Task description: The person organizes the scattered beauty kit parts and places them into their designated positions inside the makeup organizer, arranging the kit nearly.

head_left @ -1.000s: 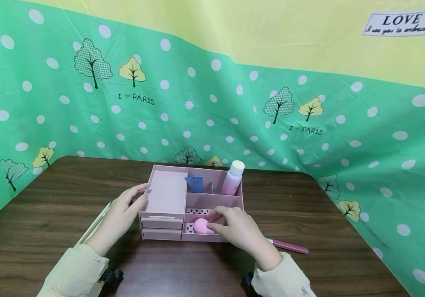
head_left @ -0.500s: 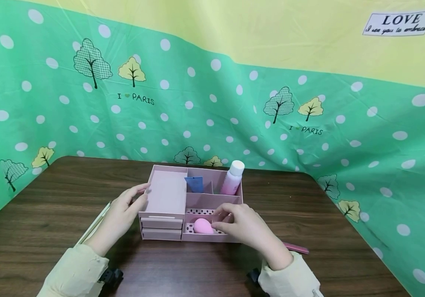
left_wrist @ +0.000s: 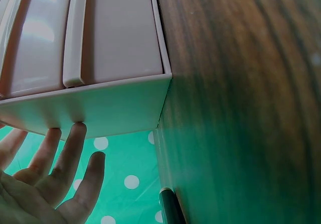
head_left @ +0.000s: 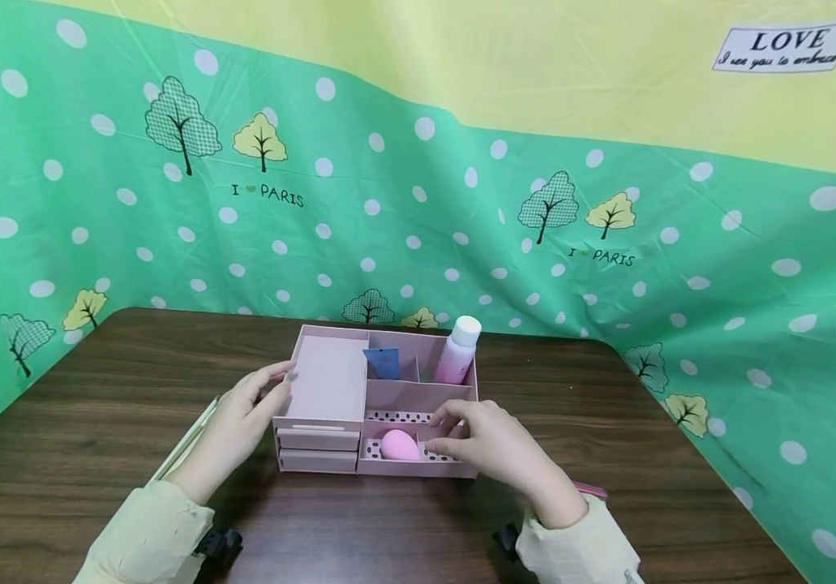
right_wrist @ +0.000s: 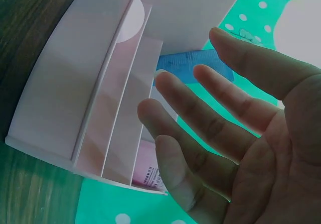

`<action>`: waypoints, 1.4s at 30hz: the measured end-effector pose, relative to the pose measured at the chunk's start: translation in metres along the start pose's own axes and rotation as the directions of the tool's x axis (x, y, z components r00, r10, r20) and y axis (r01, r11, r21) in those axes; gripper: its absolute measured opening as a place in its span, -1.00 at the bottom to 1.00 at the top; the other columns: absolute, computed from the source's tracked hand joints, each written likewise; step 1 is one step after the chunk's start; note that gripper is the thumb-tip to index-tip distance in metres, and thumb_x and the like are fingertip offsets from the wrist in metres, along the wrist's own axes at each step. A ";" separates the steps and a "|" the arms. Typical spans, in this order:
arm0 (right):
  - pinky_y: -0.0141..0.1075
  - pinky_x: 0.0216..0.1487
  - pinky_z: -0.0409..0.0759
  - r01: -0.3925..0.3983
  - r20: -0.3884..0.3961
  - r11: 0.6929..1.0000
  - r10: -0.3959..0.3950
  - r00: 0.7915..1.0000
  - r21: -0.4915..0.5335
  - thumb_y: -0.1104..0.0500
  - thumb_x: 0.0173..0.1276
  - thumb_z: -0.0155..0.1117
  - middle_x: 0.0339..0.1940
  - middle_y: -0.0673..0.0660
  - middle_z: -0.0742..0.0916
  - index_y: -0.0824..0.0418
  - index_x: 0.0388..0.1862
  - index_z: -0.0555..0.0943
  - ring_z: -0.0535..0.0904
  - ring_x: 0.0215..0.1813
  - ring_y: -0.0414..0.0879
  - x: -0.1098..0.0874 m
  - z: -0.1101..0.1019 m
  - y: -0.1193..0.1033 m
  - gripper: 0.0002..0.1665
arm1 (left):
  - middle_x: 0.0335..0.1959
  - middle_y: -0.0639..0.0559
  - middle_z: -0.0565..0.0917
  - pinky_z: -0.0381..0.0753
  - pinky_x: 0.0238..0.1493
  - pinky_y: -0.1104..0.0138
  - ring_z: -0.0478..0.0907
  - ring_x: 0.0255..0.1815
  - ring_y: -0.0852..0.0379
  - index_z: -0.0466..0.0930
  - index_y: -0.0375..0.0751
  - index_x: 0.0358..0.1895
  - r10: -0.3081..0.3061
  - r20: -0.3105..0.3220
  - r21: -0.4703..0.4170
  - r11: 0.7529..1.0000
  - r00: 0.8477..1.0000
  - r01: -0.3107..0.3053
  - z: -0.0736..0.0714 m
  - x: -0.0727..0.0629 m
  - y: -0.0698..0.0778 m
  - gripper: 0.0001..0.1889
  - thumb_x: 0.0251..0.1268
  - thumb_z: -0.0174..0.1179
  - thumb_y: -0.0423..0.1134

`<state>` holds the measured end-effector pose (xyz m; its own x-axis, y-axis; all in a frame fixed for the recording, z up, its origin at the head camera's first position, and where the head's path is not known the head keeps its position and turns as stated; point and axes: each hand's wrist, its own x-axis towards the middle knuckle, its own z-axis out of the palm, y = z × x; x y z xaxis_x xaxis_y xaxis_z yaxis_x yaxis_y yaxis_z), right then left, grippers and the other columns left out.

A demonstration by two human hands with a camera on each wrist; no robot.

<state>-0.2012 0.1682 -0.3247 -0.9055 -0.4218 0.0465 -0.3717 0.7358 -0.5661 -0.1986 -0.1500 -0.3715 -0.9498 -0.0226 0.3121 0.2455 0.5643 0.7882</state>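
A pink desk organizer [head_left: 330, 377] with two small drawers at its front left stands on the table. My left hand [head_left: 242, 418] rests its fingertips against the organizer's left side; the left wrist view shows fingers [left_wrist: 75, 138] spread on that wall. In the front right compartment lies a pink egg-shaped makeup sponge [head_left: 399, 444]. Just right of the sponge, over the compartment, is my right hand [head_left: 494, 438], its fingers loosely bent and holding nothing. In the right wrist view, the relaxed fingers [right_wrist: 205, 128] overlap the organizer's dividers, and the sponge [right_wrist: 133, 20] partly shows behind the front wall.
A pink bottle with a white cap [head_left: 459, 350] stands in the back right compartment, a blue packet [head_left: 383, 362] beside it. A thin stick [head_left: 187, 438] lies left of the organizer. A dark pink pen-like tube [head_left: 591, 490] lies partly hidden behind the right wrist.
My right hand has let go of the makeup sponge and drawn back to the right. The sponge stays in the front compartment. My left hand has not moved.
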 end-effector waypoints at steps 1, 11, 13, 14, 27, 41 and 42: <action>-0.34 -0.38 0.56 -0.003 0.007 1.000 0.003 1.000 0.003 0.05 0.19 0.49 -0.40 -0.07 0.73 0.15 -0.19 0.71 0.63 -0.34 -0.13 0.000 0.000 0.000 -0.72 | 0.20 -0.22 0.60 0.50 0.09 0.05 0.54 0.10 -0.07 0.47 -0.19 0.34 -0.002 -0.002 0.002 1.000 1.000 0.002 0.000 0.000 0.000 -0.58 0.55 -0.01 -0.14; -0.31 -0.37 0.53 0.001 0.044 1.000 -0.001 0.999 -0.011 0.03 0.20 0.48 -0.43 -0.09 0.70 0.13 -0.21 0.70 0.59 -0.35 -0.14 0.000 0.005 0.000 -0.74 | 0.20 -0.21 0.60 0.47 0.17 -0.01 0.53 0.18 -0.11 0.47 -0.18 0.34 0.009 -0.004 0.002 1.000 1.000 -0.009 0.000 0.000 0.000 -0.59 0.54 -0.02 -0.15; -0.32 -0.37 0.52 0.009 0.046 1.000 -0.008 0.999 -0.017 0.03 0.20 0.47 -0.43 -0.11 0.70 0.12 -0.22 0.70 0.59 -0.36 -0.15 0.000 0.006 0.000 -0.75 | 0.20 -0.22 0.60 0.46 0.18 -0.02 0.53 0.18 -0.12 0.47 -0.18 0.34 0.008 -0.002 0.001 1.000 1.000 -0.008 0.000 0.000 0.000 -0.59 0.54 -0.02 -0.15; -0.32 -0.38 0.51 0.012 0.047 1.000 -0.011 0.999 -0.022 0.02 0.20 0.47 -0.43 -0.12 0.69 0.11 -0.23 0.70 0.58 -0.37 -0.15 0.000 0.007 0.000 -0.76 | 0.20 -0.22 0.60 0.46 0.18 -0.02 0.53 0.18 -0.12 0.47 -0.17 0.35 0.006 0.000 0.004 1.000 1.000 -0.006 0.000 0.000 0.000 -0.58 0.54 -0.02 -0.14; -0.33 -0.39 0.47 0.038 0.053 0.994 -0.033 0.998 -0.102 -0.02 0.20 0.46 -0.43 -0.18 0.67 0.03 -0.23 0.70 0.51 -0.40 -0.26 0.000 0.012 -0.002 -0.78 | 0.21 -0.24 0.58 0.45 0.19 -0.03 0.50 0.21 -0.14 0.47 -0.19 0.34 0.004 0.000 0.000 1.000 1.000 -0.004 0.000 0.000 0.000 -0.58 0.54 -0.02 -0.15; -0.33 -0.40 0.46 0.060 0.050 0.988 -0.054 0.997 -0.139 0.00 0.20 0.46 -0.44 -0.19 0.67 0.03 -0.25 0.70 0.51 -0.38 -0.28 0.000 0.012 0.000 -0.80 | 0.21 -0.24 0.59 0.45 0.20 -0.04 0.50 0.22 -0.14 0.48 -0.19 0.34 0.014 -0.009 -0.001 1.000 1.000 -0.014 0.000 0.000 0.000 -0.59 0.54 -0.02 -0.16; -0.33 -0.39 0.46 0.060 0.051 0.988 -0.053 0.997 -0.142 0.00 0.20 0.46 -0.44 -0.19 0.67 0.03 -0.25 0.70 0.51 -0.37 -0.28 0.000 0.012 0.000 -0.80 | 0.21 -0.24 0.59 0.45 0.20 -0.04 0.50 0.22 -0.15 0.48 -0.19 0.34 0.013 -0.008 -0.001 1.000 1.000 -0.013 0.000 0.000 0.000 -0.59 0.54 -0.02 -0.16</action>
<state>-0.1988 0.1618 -0.3342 -0.8727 -0.4870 0.0342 -0.4507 0.7768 -0.4399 -0.1986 -0.1501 -0.3719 -0.9449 -0.0217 0.3268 0.2583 0.5640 0.7843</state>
